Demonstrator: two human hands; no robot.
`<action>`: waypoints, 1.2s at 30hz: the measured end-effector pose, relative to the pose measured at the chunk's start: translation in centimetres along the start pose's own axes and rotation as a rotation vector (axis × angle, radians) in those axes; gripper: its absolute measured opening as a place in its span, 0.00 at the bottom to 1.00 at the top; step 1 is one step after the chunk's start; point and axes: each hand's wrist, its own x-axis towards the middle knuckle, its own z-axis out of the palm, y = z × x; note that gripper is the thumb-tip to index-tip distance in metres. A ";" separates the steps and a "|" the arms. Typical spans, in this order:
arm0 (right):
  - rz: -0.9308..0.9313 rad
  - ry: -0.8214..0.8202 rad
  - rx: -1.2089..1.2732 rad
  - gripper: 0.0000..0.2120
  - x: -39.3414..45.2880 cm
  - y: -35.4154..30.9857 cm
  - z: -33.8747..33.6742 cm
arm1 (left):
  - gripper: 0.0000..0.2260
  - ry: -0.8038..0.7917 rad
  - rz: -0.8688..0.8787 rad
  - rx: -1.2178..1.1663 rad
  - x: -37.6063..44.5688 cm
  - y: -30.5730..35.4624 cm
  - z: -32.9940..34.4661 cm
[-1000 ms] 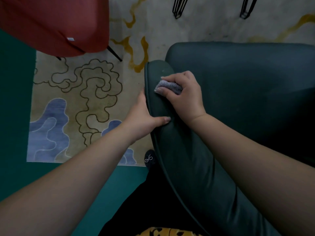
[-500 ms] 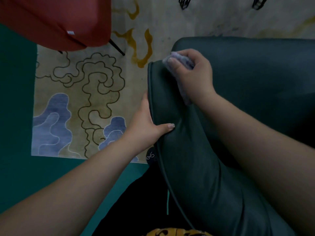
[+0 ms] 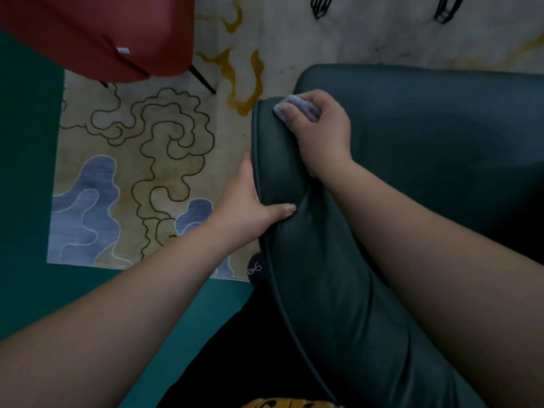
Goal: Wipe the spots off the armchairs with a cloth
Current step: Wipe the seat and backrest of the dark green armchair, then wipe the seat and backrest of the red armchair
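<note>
— Where's the cloth point(image 3: 297, 110)?

— Bunched in the right hand point(image 3: 319, 134), fingers curled round it. It is a pale grey-lilac wad, pressed against the top of the green chair point(image 3: 412, 160), at the rounded far end of its arm.

— And the left hand point(image 3: 250, 213)?

— It grips the same arm nearer the body. The thumb lies flat across the top of the arm, pointing right; the palm sits against the outer side. The other fingers are hidden behind the arm, so I cannot tell how they curl.

— Are the two hands touching?

— No, apart. The right one is further along the arm, the left one closer in, with bare green upholstery between them.

— What else is there?

— A red chair point(image 3: 97, 33) at upper left, standing on a rug point(image 3: 123, 160) with brown squiggles, blue patches and yellow streaks. Its thin black legs touch the rug. Teal floor point(image 3: 26, 187) lies left of the rug and below it. Two black wire legs point(image 3: 321, 5) show at the top edge. A dark shoe point(image 3: 255, 267) with a small pale bow pokes out just beside the green chair's edge, at the rug's near border.
</note>
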 end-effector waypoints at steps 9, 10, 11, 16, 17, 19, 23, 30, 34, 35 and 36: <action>0.117 0.004 -0.072 0.08 -0.4 1.7 -1.7 | 0.45 0.014 -0.007 -0.010 0.0 0.0 0.3; 0.139 -0.003 -0.077 0.08 -1.1 2.3 -2.3 | 0.45 0.016 -0.005 -0.004 0.0 0.0 0.3; 0.156 -0.012 -0.082 0.08 -2.0 2.9 -2.9 | 0.45 0.017 -0.001 -0.005 0.0 0.0 0.3; 0.220 -0.054 -0.127 0.09 -6.9 5.3 -5.9 | 0.47 0.029 0.006 -0.015 -0.2 0.1 0.4; 0.234 -0.081 -0.158 0.08 -7.6 5.4 -6.6 | 0.46 0.032 0.008 -0.010 -0.4 0.2 0.4; 0.247 -0.125 -0.235 0.07 -8.8 5.2 -8.0 | 0.42 0.040 0.021 0.041 -1.1 0.4 0.5; 0.190 -0.036 -0.210 0.05 -10.5 2.7 -9.6 | 0.33 0.111 0.079 0.310 -3.5 0.3 -0.3; 0.046 -0.033 -0.167 0.03 -11.2 -4.8 -7.8 | 0.31 0.190 0.111 0.609 -6.6 -0.9 -6.6; -0.015 -0.070 -0.178 0.02 -10.0 -9.0 -4.2 | 0.32 0.241 0.120 0.803 -6.5 -1.8 -12.2; -0.030 -0.081 -0.179 0.03 -9.6 -10.1 -3.0 | 0.32 0.247 0.116 0.839 -6.4 -2.0 -13.7; -0.041 -0.089 -0.182 0.03 -9.1 -11.2 -1.6 | 0.32 0.253 0.113 0.868 -6.1 -2.2 -15.3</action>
